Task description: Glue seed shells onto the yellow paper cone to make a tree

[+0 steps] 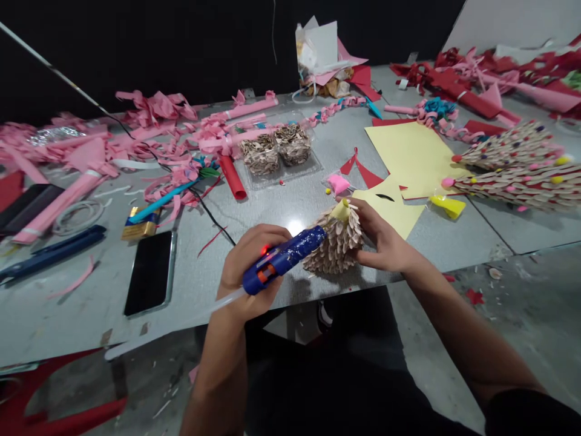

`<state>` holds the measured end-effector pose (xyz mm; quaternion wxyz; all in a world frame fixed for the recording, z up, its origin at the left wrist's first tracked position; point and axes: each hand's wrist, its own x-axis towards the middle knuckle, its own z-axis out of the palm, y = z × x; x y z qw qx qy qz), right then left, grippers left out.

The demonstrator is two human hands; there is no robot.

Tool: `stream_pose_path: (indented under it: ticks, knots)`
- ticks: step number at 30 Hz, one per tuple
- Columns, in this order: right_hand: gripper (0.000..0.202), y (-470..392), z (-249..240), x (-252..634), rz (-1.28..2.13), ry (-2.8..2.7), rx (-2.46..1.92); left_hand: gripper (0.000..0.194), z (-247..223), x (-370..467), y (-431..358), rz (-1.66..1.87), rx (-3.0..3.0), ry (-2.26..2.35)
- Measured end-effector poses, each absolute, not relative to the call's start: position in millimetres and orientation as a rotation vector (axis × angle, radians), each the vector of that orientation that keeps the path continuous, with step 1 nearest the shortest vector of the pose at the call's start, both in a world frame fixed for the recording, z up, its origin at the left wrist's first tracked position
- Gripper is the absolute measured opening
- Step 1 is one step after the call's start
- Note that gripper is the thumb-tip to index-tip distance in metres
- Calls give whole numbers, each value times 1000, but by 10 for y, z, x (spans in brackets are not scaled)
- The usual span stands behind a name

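Observation:
My left hand [252, 266] is wrapped round a blue hot glue gun [285, 257] with a small red light glowing on it. A long translucent glue stick [181, 321] sticks out of its back end. The gun's nozzle end points at a cone [333, 248] covered in overlapping pale shell-like pieces, with a bare yellow paper tip. My right hand [381, 239] grips the cone from its right side, fingers behind and thumb in front. The cone stands near the table's front edge. Whether the nozzle touches it I cannot tell.
A clear tray [313, 163] of similar pale pieces sits behind the cone. Yellow paper sheets [403, 154] and finished decorated cones [512, 181] lie to the right. Leftward are a phone [149, 272], blue scissors or stapler-like tool [54, 254], a black cord [211, 215] and pink paper [86, 163].

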<state>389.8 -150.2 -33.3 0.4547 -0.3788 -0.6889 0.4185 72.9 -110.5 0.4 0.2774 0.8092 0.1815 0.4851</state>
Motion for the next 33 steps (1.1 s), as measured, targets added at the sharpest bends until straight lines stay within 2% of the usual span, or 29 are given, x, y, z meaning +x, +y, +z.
stream_pose_path:
  ticks: [12,18,22,33]
  knots:
    - [108,-1507,-315,3896,1046,-1686,-925,9,-40,742,-1135,1462,2097,608]
    - [108,-1527,-285,3906,1076,-1682,-1026,18,-141,755,-1036,1335,2090,539]
    - [108,-1534,-281,3920,1122,-1670,-1029,12,-141,789,-1039,1319,2066,563]
    - [107,-1559,-276,3932,1098,-1686,-1088,12,-193,773,-1011,1243,2071,558]
